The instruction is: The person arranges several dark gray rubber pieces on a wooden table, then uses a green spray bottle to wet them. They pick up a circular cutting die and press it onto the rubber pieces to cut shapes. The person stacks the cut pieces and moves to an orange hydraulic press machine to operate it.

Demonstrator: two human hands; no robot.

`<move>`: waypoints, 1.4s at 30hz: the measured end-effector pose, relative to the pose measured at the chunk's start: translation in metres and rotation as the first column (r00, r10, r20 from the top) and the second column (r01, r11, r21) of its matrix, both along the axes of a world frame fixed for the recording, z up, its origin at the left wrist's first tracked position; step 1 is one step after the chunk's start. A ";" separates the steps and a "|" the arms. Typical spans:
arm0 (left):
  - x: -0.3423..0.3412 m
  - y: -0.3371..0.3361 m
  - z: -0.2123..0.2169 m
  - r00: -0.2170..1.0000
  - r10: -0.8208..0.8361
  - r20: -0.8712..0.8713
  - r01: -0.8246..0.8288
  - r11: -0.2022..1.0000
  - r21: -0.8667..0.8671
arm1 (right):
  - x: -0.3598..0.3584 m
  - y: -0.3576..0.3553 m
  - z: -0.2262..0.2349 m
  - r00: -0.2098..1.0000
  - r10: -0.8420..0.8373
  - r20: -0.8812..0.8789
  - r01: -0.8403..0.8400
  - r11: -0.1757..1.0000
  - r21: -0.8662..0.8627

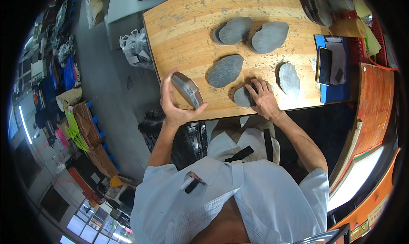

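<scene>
On wooden table (pixel 187 35), left hand (pixel 174 105) gripping grey metal tin (pixel 186 89), right hand (pixel 264 99) flat on small grey stone (pixel 242 97)

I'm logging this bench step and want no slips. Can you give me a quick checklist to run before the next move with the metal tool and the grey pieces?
1. Left hand grip on the metal tool: ok, fingers wrap it.
2. Right hand on the small grey piece: ok, pressed flat.
3. Piece fully on the wooden table: ok, though near the front edge.
4. Other grey pieces apart: ok.
5. Tool's working edge: cannot tell.
</scene>
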State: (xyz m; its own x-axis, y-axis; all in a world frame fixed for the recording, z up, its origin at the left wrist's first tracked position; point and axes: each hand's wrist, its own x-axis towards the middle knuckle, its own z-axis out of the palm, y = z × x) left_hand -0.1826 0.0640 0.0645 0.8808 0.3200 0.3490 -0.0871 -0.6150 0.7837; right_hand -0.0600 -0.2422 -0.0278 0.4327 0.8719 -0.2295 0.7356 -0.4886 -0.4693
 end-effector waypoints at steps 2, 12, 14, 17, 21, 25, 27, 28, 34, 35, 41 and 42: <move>-0.001 0.004 -0.008 0.992 0.029 -0.124 -0.021 0.998 0.062 | -0.002 -0.009 -0.005 1.000 0.001 -0.019 -0.002 0.999 -0.053; 0.027 0.063 -0.127 0.825 0.331 -0.457 -0.156 0.912 0.379 | -0.001 -0.038 0.024 0.347 -0.508 -0.789 0.709 0.692 -0.134; 0.025 0.068 -0.140 0.827 0.322 -0.461 -0.126 0.905 0.406 | -0.006 -0.040 0.036 -0.126 -0.401 -0.907 0.756 0.553 -0.349; 0.021 0.069 -0.150 0.815 0.316 -0.486 -0.110 0.907 0.406 | -0.016 -0.036 0.050 -0.582 -0.128 -0.803 0.759 0.269 -0.593; 0.019 0.068 -0.153 0.814 0.309 -0.492 -0.095 0.906 0.412 | -0.016 -0.032 0.058 -0.678 0.164 -0.717 0.735 0.109 -0.669; 0.017 0.070 -0.151 0.784 0.306 -0.540 -0.060 0.903 0.425 | -0.010 -0.031 0.060 -0.712 0.333 -0.618 0.680 0.108 -0.725; 0.017 0.071 -0.150 0.773 0.308 -0.555 -0.050 0.901 0.431 | -0.010 -0.029 0.058 -0.719 0.395 -0.572 0.660 0.133 -0.739; 0.017 0.071 -0.149 0.765 0.312 -0.564 -0.050 0.901 0.431 | -0.011 -0.029 0.057 -0.713 0.415 -0.565 0.666 0.145 -0.732; 0.019 0.065 -0.146 0.767 0.317 -0.558 -0.081 0.910 0.406 | -0.022 -0.030 0.050 -0.740 0.398 -0.542 0.636 0.152 -0.757; 0.019 0.063 -0.143 0.777 0.316 -0.544 -0.086 0.910 0.406 | -0.023 -0.030 0.048 -0.747 0.368 -0.554 0.635 0.145 -0.759; 0.040 0.020 -0.117 0.885 0.249 -0.394 -0.114 0.935 0.336 | -0.009 -0.016 0.030 -0.174 -0.618 -0.767 0.801 0.365 -0.475; 0.050 0.009 -0.113 0.883 0.230 -0.409 -0.098 0.943 0.319 | -0.008 -0.013 0.027 0.184 -0.744 -0.642 0.779 0.508 -0.366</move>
State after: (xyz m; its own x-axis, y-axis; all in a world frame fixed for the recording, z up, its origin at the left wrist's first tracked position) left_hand -0.1325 0.0727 -0.0490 0.9066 0.4202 0.0397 0.3433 -0.7889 0.5097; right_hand -0.0680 -0.2556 -0.0008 0.6217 0.2204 -0.7516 -0.5264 -0.5929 -0.6094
